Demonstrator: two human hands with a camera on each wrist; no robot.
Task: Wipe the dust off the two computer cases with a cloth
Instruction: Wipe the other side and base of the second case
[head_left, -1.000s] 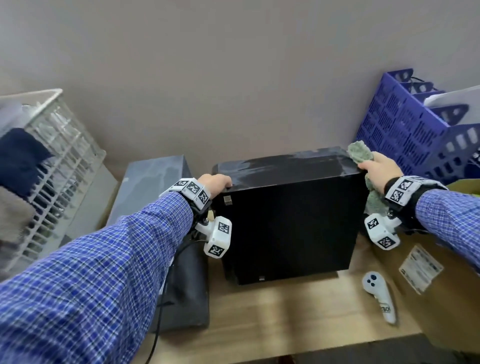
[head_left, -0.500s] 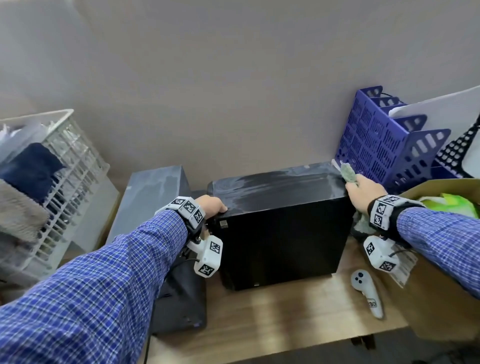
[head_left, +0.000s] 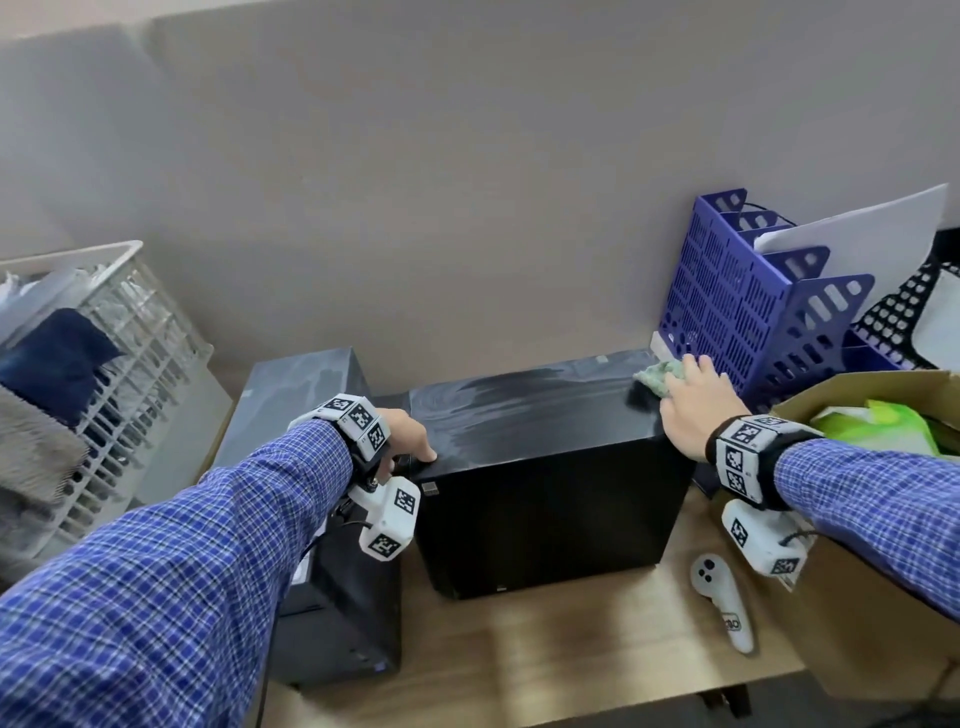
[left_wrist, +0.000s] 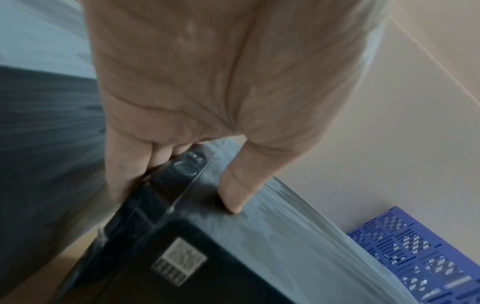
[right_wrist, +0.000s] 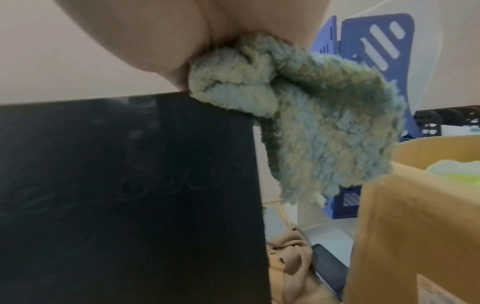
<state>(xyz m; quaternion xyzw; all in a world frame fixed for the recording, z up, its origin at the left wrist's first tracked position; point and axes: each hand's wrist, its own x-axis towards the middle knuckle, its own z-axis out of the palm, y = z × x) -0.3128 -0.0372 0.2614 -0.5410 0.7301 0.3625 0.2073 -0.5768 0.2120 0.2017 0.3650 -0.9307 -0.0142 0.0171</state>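
A: What is the right hand (head_left: 691, 408) doing?

B: It is bunching the cloth (head_left: 658, 378) under its fingers and pressing it onto the top of the black case (head_left: 545, 499), at the far corner. In the right wrist view a loose flap of the cloth is hanging over the case's edge, just below the palm.

A: And the left hand (head_left: 408, 428)?

B: It is clamping the case's opposite top corner, thumb on top and fingers curling over the end face, steadying it on the desk (head_left: 561, 639). The second case (head_left: 306, 387) is standing just beyond that hand's outer side, its top looking pale with dust.

A: How are these things likely handling?

B: The cloth is looking fluffy and limp, so I'd judge it needs gathering into a pad and holding in the palm, or it will be trailing. The case is looking rigid, boxy and probably heavy; its smooth top may be letting it slide, so bracing at a corner is seeming sensible.

A: Anything near the right hand?

B: A blue rack (head_left: 748, 306) is sitting just past its fingertips, and a box (head_left: 857, 613) is beside the wrist.
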